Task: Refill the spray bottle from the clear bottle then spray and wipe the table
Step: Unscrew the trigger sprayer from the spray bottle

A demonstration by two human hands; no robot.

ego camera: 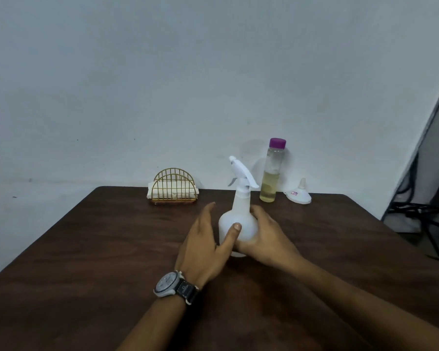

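A white spray bottle (239, 214) with its trigger head screwed on stands upright in the middle of the dark wooden table (86, 249). My right hand (266, 236) grips its round body from the right, fingers curled behind it. On the bottle's left, my left hand (203, 239), with a watch on the wrist, has straight fingers and its thumb touches the front of the bottle. Behind it, near the wall, stands the clear bottle (273, 173), which has a purple cap and is roughly half full of pale yellow liquid.
A small white funnel (298, 196) lies upside down to the right of the clear bottle. A gold wire holder with folded white napkins (173, 190) sits at the table's back edge, left of the bottles. Dark cables and a stand are off the table's right side.
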